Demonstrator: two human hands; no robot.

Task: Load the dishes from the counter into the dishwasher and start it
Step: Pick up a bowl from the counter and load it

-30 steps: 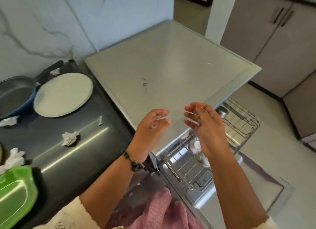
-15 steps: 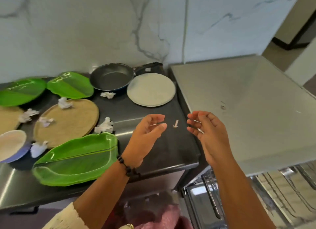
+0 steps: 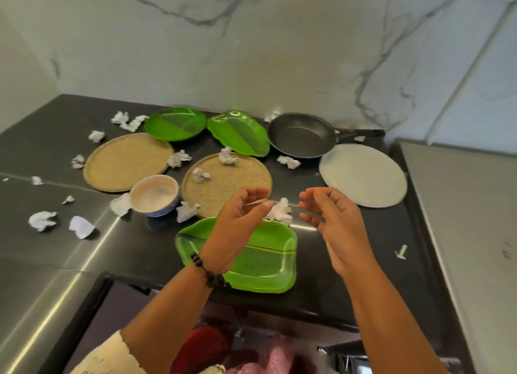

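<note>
Both hands [image 3: 240, 222] [image 3: 333, 225] hover spread, gripping nothing; green tray [image 3: 260, 262] at 6 o'clock looks light, stiff, slippery — we take its rim.

Both hands raised over counter [image 3: 349, 284], palms facing, holding nothing; open gap between left hand [image 3: 237, 222] and right hand [image 3: 333, 228]. Directly beneath left: green tray [image 3: 268, 264]. Just beyond fingertips: crumpled paper [image 3: 279, 213], woven plate [image 3: 226, 183]. Beyond right hand: grey plate [image 3: 363, 175], pan [image 3: 302, 136] behind it. Bare dark counter lies right of right hand.
</note>
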